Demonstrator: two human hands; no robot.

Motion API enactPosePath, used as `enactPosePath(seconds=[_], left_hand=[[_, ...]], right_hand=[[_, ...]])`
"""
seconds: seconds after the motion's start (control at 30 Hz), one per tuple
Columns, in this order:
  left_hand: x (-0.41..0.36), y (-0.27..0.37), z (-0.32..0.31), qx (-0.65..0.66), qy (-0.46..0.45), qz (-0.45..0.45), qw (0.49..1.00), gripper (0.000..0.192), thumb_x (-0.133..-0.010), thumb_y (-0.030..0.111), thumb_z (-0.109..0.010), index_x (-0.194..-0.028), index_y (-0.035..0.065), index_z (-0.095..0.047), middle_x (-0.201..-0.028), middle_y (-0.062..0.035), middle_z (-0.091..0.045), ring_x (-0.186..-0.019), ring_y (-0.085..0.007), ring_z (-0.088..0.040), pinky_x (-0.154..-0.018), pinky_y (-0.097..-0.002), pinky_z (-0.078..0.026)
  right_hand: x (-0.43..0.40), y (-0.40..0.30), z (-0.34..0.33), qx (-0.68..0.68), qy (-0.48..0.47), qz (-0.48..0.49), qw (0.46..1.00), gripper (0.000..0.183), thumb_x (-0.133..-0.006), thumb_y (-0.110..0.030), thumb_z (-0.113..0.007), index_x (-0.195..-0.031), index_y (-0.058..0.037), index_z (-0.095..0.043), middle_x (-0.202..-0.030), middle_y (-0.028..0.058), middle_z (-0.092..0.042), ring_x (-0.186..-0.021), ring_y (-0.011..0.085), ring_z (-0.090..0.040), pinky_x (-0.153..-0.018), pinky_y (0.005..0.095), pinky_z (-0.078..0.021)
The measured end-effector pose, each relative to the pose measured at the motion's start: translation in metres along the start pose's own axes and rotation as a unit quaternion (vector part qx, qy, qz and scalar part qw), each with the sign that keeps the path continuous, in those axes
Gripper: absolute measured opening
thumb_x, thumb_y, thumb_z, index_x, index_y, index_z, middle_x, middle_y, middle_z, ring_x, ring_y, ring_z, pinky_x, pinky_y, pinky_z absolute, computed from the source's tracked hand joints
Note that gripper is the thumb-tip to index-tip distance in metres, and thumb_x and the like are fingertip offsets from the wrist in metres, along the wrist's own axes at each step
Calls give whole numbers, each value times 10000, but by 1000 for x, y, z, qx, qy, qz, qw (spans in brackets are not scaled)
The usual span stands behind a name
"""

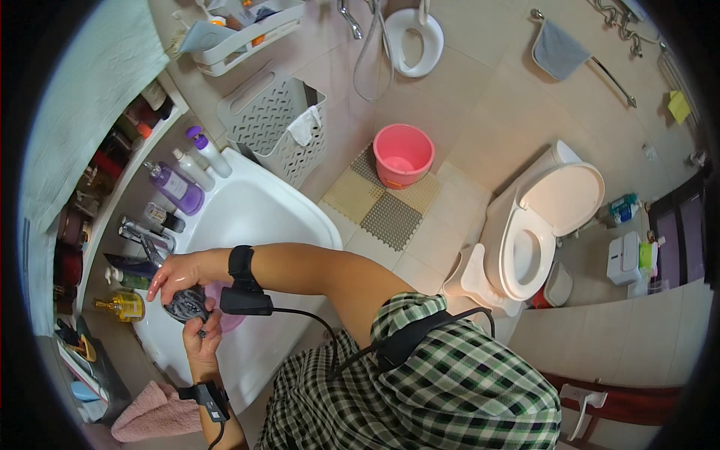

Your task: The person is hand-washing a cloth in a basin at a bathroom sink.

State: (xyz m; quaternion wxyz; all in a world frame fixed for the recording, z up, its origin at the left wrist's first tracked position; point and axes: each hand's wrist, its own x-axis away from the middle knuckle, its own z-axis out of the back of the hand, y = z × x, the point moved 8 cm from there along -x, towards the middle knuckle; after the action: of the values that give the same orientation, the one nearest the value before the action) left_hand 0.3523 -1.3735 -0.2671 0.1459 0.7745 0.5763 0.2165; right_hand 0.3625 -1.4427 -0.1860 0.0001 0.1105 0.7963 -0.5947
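Observation:
My right hand (pixel 179 274), wet and shiny, curls over the top of a dark grey object (pixel 187 305) streaked with whitish lather. My left hand (pixel 203 336) pinches the lower end of the same object from below. Whether it is a brush or a wad of cloth I cannot tell. Both hands are over the white washbasin (pixel 242 208), close to its chrome faucet (pixel 151 247). Under the wrists a pink basin (pixel 229 318) shows in part in the washbasin; the right arm and a black wrist device (pixel 246 301) hide some of it.
Along the washbasin's back rim stand a purple pump bottle (pixel 175 187), white bottles (pixel 194 169) and a yellow bottle (pixel 126 306). A grey laundry basket (pixel 275 129) stands beside it. On the floor are a pink bucket (pixel 404 154) and a toilet (pixel 526 259). A cable (pixel 315 320) hangs from the wrist device.

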Motion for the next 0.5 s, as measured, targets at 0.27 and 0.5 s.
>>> enactPosePath(seconds=[0.27, 0.5], left_hand=[[-13, 8, -10, -211, 206, 16, 955, 209, -689, 162, -572, -779, 27, -441, -591, -21, -417, -387, -59, -311, -305, -149, -236], [-9, 20, 22, -314, 330, -37, 889, 95, -629, 60, -530, -673, 21, -455, -479, -21, -398, -310, -85, -315, -283, -181, -221]], right_hand=[[-10, 4, 27, 215, 149, 50, 964, 230, -562, -133, -610, -791, -108, -621, -718, 65, -588, -632, 142, -537, -598, 246, -430], [-21, 30, 27, 375, 227, -1, 899, 87, -568, -188, -534, -600, -160, -610, -640, 28, -584, -633, 209, -559, -566, 298, -442]])
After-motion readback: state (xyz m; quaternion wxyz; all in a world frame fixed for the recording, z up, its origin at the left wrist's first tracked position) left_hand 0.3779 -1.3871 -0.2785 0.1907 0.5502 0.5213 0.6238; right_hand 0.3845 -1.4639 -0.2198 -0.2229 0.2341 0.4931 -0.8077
